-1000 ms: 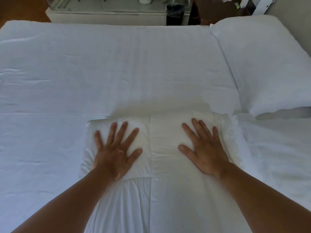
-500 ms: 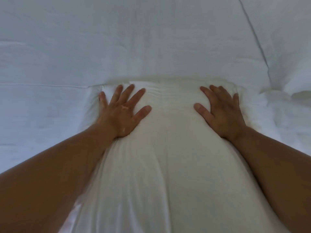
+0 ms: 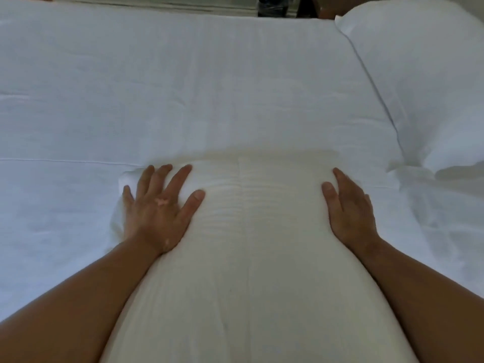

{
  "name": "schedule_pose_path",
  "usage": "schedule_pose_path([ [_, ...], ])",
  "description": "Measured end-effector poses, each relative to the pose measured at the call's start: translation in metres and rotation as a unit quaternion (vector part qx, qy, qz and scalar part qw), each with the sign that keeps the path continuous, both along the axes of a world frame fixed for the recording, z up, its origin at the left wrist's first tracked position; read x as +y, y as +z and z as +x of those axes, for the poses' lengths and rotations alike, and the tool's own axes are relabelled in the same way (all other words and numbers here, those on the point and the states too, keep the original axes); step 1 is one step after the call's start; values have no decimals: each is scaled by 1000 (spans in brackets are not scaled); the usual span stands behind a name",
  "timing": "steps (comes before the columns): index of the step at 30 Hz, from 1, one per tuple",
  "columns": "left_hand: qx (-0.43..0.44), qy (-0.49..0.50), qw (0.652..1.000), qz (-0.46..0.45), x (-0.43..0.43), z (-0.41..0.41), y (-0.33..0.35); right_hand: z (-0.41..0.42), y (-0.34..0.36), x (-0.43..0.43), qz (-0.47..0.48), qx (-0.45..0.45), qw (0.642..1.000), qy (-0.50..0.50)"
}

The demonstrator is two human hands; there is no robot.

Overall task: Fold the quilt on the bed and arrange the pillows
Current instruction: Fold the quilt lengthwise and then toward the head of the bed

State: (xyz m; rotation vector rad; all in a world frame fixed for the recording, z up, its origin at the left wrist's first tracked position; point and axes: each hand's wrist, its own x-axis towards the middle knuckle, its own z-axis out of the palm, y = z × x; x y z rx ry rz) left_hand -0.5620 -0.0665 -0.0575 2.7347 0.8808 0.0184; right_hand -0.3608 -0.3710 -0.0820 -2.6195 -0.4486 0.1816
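Cream quilt [image 3: 251, 231], apparently folded into a thick pad, lies on the near middle of the bed [image 3: 183, 87]. Left hand [image 3: 157, 210] presses flat on its far-left corner, fingers [image 3: 180, 176] straight and splayed, gripping nothing; right hand [image 3: 351, 213] lies flat along the far-right edge, fingers straight and close together, likewise holding nothing. White pillow [image 3: 424, 74] sits upper right, clear of both hands.

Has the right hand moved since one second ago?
Yes. The right hand slid rightward, away from the centre seam of the folded quilt.
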Motion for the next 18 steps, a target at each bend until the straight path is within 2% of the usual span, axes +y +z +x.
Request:
schedule_pose_path([
  [2, -5, 2, 1000, 14, -4, 10, -13, 4, -10, 4, 11, -44, 999, -15],
  [4, 2, 5, 1000, 20, -3, 14, -15, 6, -8, 6, -9, -43, 999, -9],
  [6, 16, 1, 1000, 22, 0, 12, -8, 6, 6, 7, -90, -96, 991, 2],
  [8, 46, -7, 999, 24, 2, 7, 2, 7, 38, 15, -212, -186, 959, 40],
  [10, 82, -21, 996, 28, 4, 4, 11, 11, 82, 28, -266, -146, 952, 27],
  [13, 121, -28, 992, 27, 2, -1, 20, 26, 127, 47, -172, 49, 982, -62],
  [16, 111, -33, 992, 40, -1, -3, 24, 31, 130, 61, -56, 122, 984, -114],
  [18, 91, -37, 994, 57, 5, -6, 31, 31, 123, 63, 22, 139, 977, -161],
])
